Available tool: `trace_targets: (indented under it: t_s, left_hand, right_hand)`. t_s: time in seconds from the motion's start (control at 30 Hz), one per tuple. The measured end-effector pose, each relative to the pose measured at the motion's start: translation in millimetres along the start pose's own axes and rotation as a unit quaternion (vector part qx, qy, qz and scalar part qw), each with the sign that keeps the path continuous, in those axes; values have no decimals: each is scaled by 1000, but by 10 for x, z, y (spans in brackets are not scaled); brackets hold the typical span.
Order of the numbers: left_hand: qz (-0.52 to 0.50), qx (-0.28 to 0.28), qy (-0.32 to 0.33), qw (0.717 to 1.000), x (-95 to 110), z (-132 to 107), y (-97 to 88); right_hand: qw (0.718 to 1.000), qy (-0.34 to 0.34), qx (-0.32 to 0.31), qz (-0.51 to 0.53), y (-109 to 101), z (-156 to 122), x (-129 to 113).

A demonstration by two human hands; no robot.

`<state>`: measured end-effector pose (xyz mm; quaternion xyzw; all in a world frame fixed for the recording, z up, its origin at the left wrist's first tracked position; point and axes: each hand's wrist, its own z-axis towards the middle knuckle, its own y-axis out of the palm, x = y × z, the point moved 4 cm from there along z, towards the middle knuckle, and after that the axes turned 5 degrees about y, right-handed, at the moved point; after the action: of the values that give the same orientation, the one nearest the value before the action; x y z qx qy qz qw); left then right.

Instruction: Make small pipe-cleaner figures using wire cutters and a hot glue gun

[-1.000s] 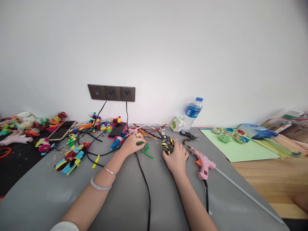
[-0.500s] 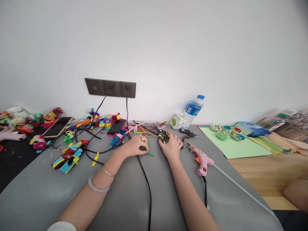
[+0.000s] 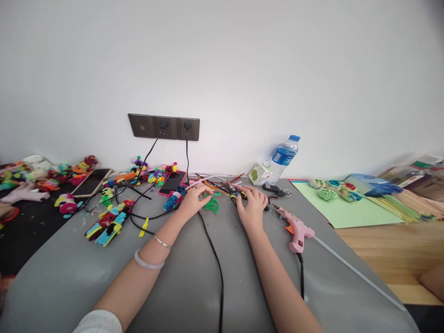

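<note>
My left hand (image 3: 194,200) is over the table, thumb and forefinger apart, beside several short green pipe cleaner pieces (image 3: 211,206) lying on the grey surface. Nothing shows between those fingers. My right hand (image 3: 252,207) is around the black and yellow handles of a pair of pliers (image 3: 234,188), with the thumb on the left side and the fingers over the right. Part of the handles is hidden under the palm. The pliers' metal jaws point away from me, towards a pile of thin coloured stems (image 3: 213,186).
A pink glue gun (image 3: 297,230) with a long glue stick lies right of my right arm. Behind are a water bottle (image 3: 283,159), a drink carton (image 3: 259,174) and keys (image 3: 274,188). Phones (image 3: 172,182), black cables (image 3: 215,259) and pipe cleaner figures (image 3: 107,223) crowd the left.
My left hand's fingers have parted from the green piece they pinched, and loose green pieces now show on the table. My right hand stays at the pliers. The view has turned slightly left.
</note>
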<state>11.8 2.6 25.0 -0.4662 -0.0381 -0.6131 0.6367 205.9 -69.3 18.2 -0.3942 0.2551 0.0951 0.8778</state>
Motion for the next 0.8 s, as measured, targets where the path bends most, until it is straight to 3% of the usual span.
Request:
trace_targets:
  t_s: [0.1, 0.23, 0.37, 0.53, 0.6, 0.67, 0.8]
  left_hand:
    - [-4, 5, 20, 1000, 22, 16, 33]
    - [-29, 38, 8, 999, 34, 20, 55]
    - [-71, 57, -27, 995, -5, 18, 74]
    - [-88, 67, -50, 993, -33, 30, 67]
    - [-73, 55, -42, 995, -21, 38, 33]
    - [-41, 24, -27, 999, -7, 42, -20]
    - [38, -105, 8, 994, -43, 5, -96]
  right_hand:
    - [992, -51, -45, 108, -49, 62, -240]
    - [961, 0, -130, 245, 103, 206, -410]
    - [865, 86, -233, 436, 410, 240, -402]
    - [779, 118, -298, 538, 571, 145, -367]
    - [749, 152, -290, 577, 576, 139, -340]
    - [740, 187, -252, 595, 568, 162, -286]
    - [739, 232, -183, 606, 557, 213, -149]
